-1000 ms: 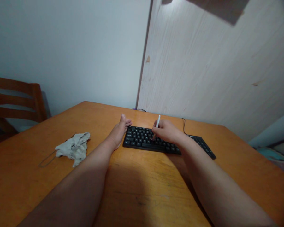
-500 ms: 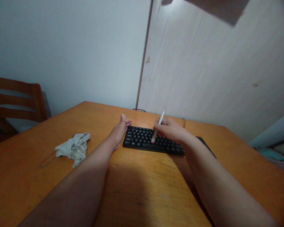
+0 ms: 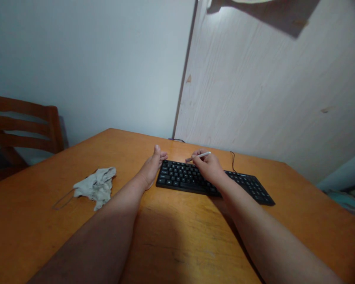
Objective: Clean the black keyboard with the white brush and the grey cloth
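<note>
The flat black plastic keyboard with white-marked keys (image 3: 180, 177) lies in the middle of the frame, on the orange-brown wooden table (image 3: 165, 232), and it is slightly turned, so that its right end comes lower in the picture than its left end. At the far left of the frame stands a reddish-brown wooden chair with a slatted back (image 3: 23, 124), and behind it rises a plain pale bluish wall (image 3: 106, 59). Left of the centre, a crumpled light-grey cloth with a ragged edge (image 3: 96, 185) lies on the table, and a thin loop goes out from it toward the left. Next comes the left hand (image 3: 152, 169), which is extended with the thumb pointing up, at the left end of the keyboard; whether it presses on this end, I cannot tell. The two hands are apart from each other. The right hand (image 3: 208, 167) is over the middle part of the keyboard, and its fingers are closed around a slim white-handled brush (image 3: 204, 154). The brush is nearly level, with its tip to the left, near the far edge of the keyboard. Behind the right hand, a thin black cable (image 3: 233, 157) curves on the table toward the pale wood-grain panel (image 3: 254, 86), which fills the upper right of the frame
</note>
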{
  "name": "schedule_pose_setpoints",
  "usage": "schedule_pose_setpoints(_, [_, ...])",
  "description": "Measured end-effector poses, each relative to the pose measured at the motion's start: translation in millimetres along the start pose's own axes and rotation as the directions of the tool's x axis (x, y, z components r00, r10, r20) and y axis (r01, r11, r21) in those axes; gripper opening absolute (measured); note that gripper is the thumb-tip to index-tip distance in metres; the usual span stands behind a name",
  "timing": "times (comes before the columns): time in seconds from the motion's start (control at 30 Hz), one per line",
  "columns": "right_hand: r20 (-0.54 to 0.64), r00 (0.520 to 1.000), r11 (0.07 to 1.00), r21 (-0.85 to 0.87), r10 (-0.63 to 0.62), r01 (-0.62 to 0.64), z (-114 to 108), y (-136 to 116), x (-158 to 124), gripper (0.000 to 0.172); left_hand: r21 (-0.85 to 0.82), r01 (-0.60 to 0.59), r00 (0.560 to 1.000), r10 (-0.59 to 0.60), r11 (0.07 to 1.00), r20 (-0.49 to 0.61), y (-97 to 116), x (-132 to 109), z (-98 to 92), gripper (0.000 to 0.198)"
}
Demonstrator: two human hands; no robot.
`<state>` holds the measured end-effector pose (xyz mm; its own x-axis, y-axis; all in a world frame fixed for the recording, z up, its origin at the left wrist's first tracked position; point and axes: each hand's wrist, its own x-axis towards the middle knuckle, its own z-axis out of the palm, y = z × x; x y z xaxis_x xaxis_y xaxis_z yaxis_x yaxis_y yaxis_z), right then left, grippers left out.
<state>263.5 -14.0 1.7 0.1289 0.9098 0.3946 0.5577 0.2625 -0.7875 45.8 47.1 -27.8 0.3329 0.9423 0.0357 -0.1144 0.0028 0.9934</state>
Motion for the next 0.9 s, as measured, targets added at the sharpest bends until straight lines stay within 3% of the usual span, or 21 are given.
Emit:
schedule_pose_setpoints(0.23, [0.006, 0.999, 0.963, -0.267, -0.035, 0.035, 5.7, -4.8, -7.2, 0.014, 0.009, 0.003, 1.0, -0.003, 1.0, 0.007, -2.2, 2.1, -1.9, 0.097])
schedule_pose_setpoints(0.37, [0.007, 0.998, 0.942, -0.33, -0.062, 0.061, 4.8, -8.5, -9.0, 0.017, 0.009, 0.006, 1.0, -0.006, 1.0, 0.006, -1.5, 2.0, -1.6, 0.098])
schedule_pose_setpoints(0.67, [0.114, 0.993, 0.95, -0.306, -0.022, 0.057, -5.1, -23.4, -8.3, 0.022, 0.033, -0.003, 1.0, 0.003, 0.999, -0.003, 0.7, 0.6, -0.2, 0.096])
schedule_pose_setpoints(0.9, [0.202, 0.979, 0.966, -0.258, 0.039, 0.015, -13.3, -32.0, -8.2, 0.014, 0.037, -0.008, 1.0, 0.008, 0.999, 0.001, 0.6, 0.5, -0.4, 0.095])
